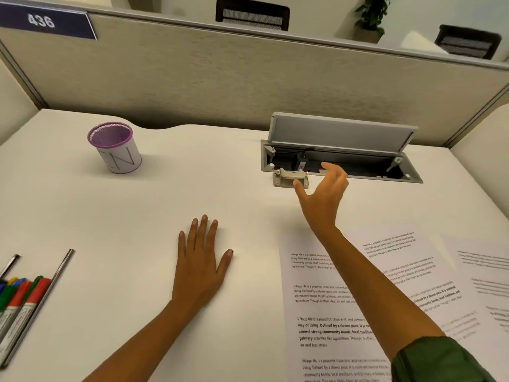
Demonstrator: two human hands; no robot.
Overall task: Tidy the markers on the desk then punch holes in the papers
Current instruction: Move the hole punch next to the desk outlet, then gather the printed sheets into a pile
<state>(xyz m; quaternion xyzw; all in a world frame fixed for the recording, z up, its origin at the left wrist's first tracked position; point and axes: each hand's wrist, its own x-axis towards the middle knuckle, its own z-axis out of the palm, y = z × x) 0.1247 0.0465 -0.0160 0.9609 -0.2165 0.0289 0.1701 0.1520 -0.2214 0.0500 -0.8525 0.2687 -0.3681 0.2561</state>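
Observation:
Several markers (pixel 19 299) with red, green and blue caps lie side by side in a metal tray (pixel 53 282) at the desk's left edge. A small beige hole punch (pixel 286 180) stands near the back of the desk. My right hand (pixel 323 191) hovers just right of it, fingers spread, thumb close to its front corner, holding nothing. My left hand (pixel 201 257) rests flat on the bare desk, palm down. Printed papers (pixel 330 312) lie spread at the front right, partly under my right forearm.
A purple-rimmed mesh pen cup (pixel 117 147) stands at the back left. Behind the punch, a cable hatch (pixel 341 158) in the desk stands with its grey lid up. A beige partition wall (pixel 220 78) closes off the back of the desk.

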